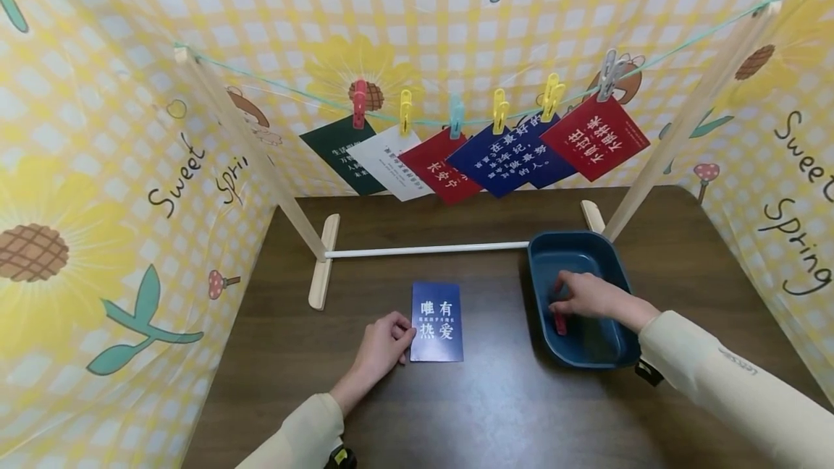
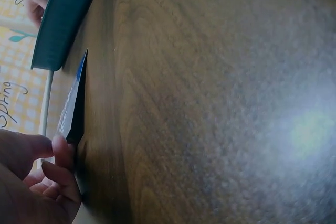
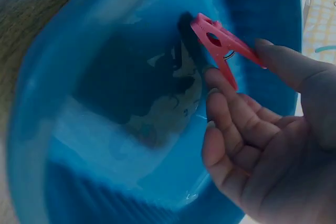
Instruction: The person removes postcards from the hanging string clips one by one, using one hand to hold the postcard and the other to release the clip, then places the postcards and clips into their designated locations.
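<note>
Blue card [image 1: 437, 322] is about midway between the left and right edges of the table [image 1: 495, 411], on the near side of a white rod [image 1: 430, 249]; from the head view I cannot tell whether it is wholly flat. I see the left hand [image 1: 383, 342] at its left edge, thumb and forefinger drawn together and pinching it, the other fingers curled. Toward the table's right edge I have a dark blue tray [image 1: 586, 255], and inside it the right hand [image 1: 589, 295] holds a red clip [image 3: 223, 48] between thumb and forefinger, those two fingertips apart by the spread of the clip's handles. My right wrist view shows the remaining fingers bent beneath the clip, which points away from the palm. Near the table's far edge I have a wooden stand [image 1: 693, 121], with a green string [image 1: 260, 79] strung between its posts. From that string I count six hanging cards [image 1: 443, 165], green, white, red, two blue and red from left to right, held by coloured pegs [image 1: 457, 118].
</note>
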### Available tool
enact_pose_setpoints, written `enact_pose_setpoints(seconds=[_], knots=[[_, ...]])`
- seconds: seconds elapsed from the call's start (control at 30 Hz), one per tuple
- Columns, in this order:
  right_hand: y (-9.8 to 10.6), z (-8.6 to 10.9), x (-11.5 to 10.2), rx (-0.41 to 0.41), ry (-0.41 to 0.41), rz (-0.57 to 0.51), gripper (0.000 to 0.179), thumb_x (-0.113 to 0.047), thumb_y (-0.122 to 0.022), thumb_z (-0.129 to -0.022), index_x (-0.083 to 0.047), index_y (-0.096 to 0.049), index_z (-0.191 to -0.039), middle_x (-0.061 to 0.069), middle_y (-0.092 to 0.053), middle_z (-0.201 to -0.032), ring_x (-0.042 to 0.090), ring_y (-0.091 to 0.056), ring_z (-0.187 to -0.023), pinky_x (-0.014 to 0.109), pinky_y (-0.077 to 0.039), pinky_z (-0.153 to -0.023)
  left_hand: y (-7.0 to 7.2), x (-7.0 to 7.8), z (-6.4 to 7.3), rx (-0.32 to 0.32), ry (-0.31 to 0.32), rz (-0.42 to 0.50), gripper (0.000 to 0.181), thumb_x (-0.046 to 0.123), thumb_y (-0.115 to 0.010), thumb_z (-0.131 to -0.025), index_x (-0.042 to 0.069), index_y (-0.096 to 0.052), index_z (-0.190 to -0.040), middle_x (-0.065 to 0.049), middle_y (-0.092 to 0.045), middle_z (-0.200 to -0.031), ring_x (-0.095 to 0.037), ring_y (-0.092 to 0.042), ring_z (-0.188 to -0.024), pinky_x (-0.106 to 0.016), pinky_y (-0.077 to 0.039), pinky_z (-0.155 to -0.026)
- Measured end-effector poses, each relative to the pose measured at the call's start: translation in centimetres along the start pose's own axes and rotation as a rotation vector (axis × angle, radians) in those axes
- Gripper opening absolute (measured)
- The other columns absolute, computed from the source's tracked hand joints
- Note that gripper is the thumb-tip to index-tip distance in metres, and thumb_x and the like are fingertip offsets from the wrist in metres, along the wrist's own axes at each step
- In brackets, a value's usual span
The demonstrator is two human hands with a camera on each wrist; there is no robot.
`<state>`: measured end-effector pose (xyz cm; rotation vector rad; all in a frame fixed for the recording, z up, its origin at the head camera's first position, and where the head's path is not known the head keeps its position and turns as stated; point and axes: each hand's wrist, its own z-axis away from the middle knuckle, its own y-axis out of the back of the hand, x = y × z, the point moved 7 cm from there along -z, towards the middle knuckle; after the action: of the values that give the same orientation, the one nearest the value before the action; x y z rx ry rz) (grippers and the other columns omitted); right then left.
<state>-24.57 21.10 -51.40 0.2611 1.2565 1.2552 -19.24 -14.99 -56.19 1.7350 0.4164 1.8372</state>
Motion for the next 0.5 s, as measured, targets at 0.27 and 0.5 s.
enact_pose_setpoints(seconds=[0.27, 0.5], knots=[[-0.3, -0.8, 0.2, -0.071, -0.138, 0.033, 0.035, -0.022, -0.074, -0.097, 0.004, -0.057, -0.113, 0.007, -0.064, -0.084, 0.018, -0.062, -0.073, 0.033, -0.056, -0.067, 0.1, 0.4, -0.3, -0.021, -0.002, -0.008, 0.008, 0.009, -0.069, -0.1, 0.001, -0.068, -0.099, 0.002, -0.065, -0.064, -0.011, -0.06, -0.046, -0.027, -0.048, -0.046], [-1.7, -0.4, -0.5, -0.125, -0.2, 0.067, 0.024, -0.021, -0.074, -0.098, -0.004, -0.057, -0.097, 0.005, -0.063, -0.075, 0.018, -0.061, -0.066, 0.029, -0.052, -0.06, 0.0, 0.6, 0.0, -0.012, -0.038, -0.039, 0.008, 0.01, -0.067, -0.101, 0.003, -0.067, -0.096, 0.002, -0.064, -0.062, -0.009, -0.06, -0.045, -0.025, -0.048, -0.047]])
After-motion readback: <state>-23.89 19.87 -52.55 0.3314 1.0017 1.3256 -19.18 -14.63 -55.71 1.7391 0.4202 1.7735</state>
